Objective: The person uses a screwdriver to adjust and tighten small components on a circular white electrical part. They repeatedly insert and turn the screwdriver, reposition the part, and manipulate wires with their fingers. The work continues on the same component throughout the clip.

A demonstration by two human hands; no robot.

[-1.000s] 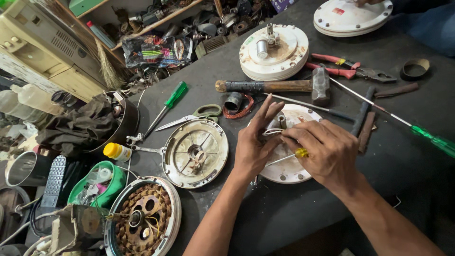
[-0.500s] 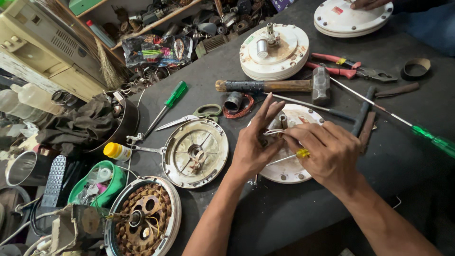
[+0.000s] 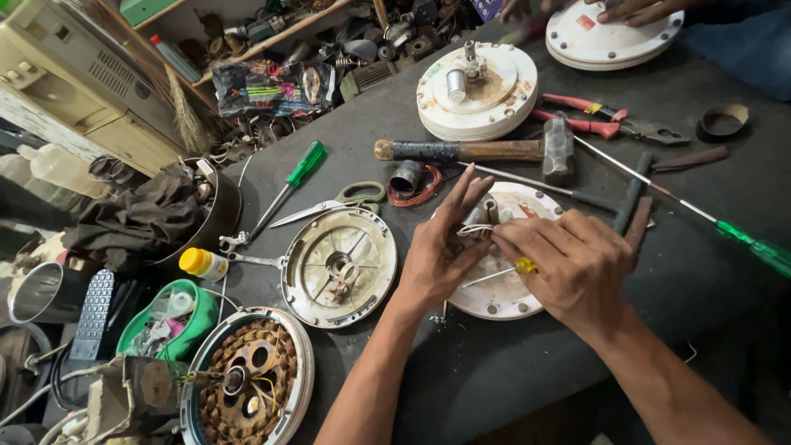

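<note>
Where the two hands meet over the white disc (image 3: 511, 288), much is hidden: the disc's middle lies under the palms, and what the fingertips pinch is too small to tell beyond a thin pale wire (image 3: 471, 231) beside a short metal shaft (image 3: 489, 209). Left hand (image 3: 441, 247) rests on the disc's left part, fingers spread and pointing up, thumb against the wire. Right hand (image 3: 568, 268) is curled, fingers narrow, pinching at the wire; a small tool with a yellow knob (image 3: 524, 265) shows beneath it, its thin shank running left across the disc. Whether that hand grips the tool I cannot tell.

Disc sits mid-worktop (image 3: 494, 371), near the front edge. Tight above: hammer (image 3: 494, 150) and a long green-handled screwdriver (image 3: 758, 247), its end cut off at the right. Open cover (image 3: 338, 265) just left, apart from the disc. Bare worktop below the forearms. Another person's hands (image 3: 634, 10) on a second white disc, cut off at the top.
</note>
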